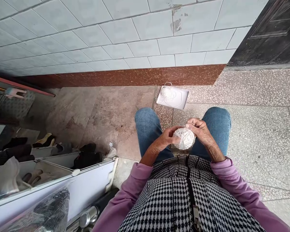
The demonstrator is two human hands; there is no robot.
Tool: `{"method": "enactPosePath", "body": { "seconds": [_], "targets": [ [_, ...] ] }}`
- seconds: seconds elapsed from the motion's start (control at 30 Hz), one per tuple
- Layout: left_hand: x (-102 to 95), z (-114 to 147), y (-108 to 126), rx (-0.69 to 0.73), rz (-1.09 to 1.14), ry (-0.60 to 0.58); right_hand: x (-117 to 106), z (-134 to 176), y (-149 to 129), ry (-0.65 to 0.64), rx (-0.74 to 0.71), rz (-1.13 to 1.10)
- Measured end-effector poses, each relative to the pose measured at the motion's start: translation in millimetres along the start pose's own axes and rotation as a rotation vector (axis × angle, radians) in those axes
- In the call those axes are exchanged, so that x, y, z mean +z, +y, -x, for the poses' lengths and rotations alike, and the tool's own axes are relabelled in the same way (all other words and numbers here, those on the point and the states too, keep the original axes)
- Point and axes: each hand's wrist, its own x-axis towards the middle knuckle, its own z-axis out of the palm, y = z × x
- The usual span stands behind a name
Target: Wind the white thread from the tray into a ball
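Observation:
A round ball of white string (186, 139) sits above my lap, between my knees. My left hand (166, 139) is wrapped round its left side, with the fingers over the top and front. At the ball's upper right, my right hand (200, 129) has thumb and fingers pressed together in a pinch. What lies in that pinch is too small to make out, though it is close against the ball. On the floor beyond my knees, a shallow white box lid (183, 100) holds a loose coil of white string (168, 93).
A tiled wall (125, 29) with a brown skirting (135, 76) runs across the front. To the left stands a shoe rack (91, 177) with shoes and plastic bags in it. A dark door (268, 35) is at the upper right. Speckled floor (261, 135) lies to the right.

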Motion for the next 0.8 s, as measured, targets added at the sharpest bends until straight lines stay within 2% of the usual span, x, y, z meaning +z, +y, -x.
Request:
{"method": "enactPosePath", "body": {
  "seconds": [0.1, 0.23, 0.47, 0.57, 0.67, 0.73, 0.8],
  "targets": [
    [-0.9, -2.1, 0.2, 0.047, 0.127, 0.064, 4.6, -0.3, 16.1, 0.055, 0.028, -0.004],
    [1.1, -9.2, 2.5, 0.079, 0.182, 0.153, 7.3, 3.5, 29.8, 0.081, -0.042, 0.103],
    [0.5, -30.5, -0.9, 0.269, 0.136, 0.325, 17.9, 23.8, 29.2, 0.044, -0.052, 0.298],
    [-6.8, -37.9, -5.2, 0.328, 0.005, 0.464, 25.6, 35.5, 19.8, -0.019, -0.064, 0.353],
    [-11.2, -36.5, -8.1, 0.354, -0.248, 0.554, 27.6, 45.1, 4.9, -0.105, -0.08, 0.378],
    [-11.4, -30.1, -8.1, 0.336, -0.43, 0.541, 22.6, 47.3, -5.4, -0.151, -0.091, 0.383],
    [-10.5, -21.4, -5.8, 0.266, -0.551, 0.464, 12.9, 44.9, -13.4, -0.154, -0.109, 0.4]
  ]
}}
